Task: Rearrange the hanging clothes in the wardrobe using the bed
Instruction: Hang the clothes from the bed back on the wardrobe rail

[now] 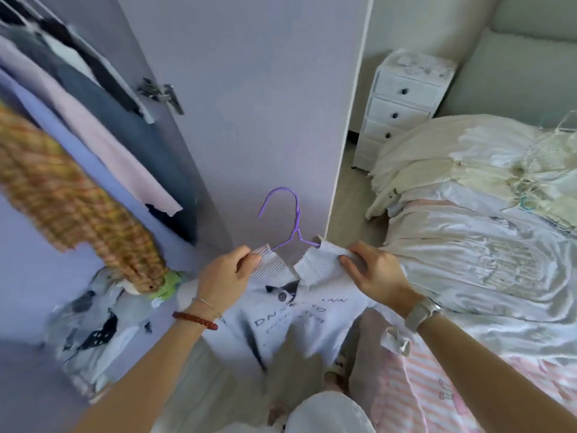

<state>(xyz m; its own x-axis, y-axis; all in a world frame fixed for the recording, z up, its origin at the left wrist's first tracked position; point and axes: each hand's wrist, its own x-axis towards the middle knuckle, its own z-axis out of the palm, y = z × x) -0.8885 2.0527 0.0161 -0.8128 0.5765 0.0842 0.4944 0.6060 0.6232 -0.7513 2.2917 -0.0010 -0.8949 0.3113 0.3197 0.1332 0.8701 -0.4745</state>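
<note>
Shirt point(299, 314) lettering blurred, hanger point(288, 220) shoulders hidden

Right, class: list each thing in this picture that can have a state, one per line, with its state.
Left hand: pinching the shirt's collar.
Right hand: gripping the collar's other side.
Polo shirt: on the hanger, held up off the bed.
Purple hanger: inside the shirt, hook free.
Wardrobe door: open.
Wardrobe clothes: hanging.
Bedside drawers: closed.
Bed: heaped with clothes.
</note>
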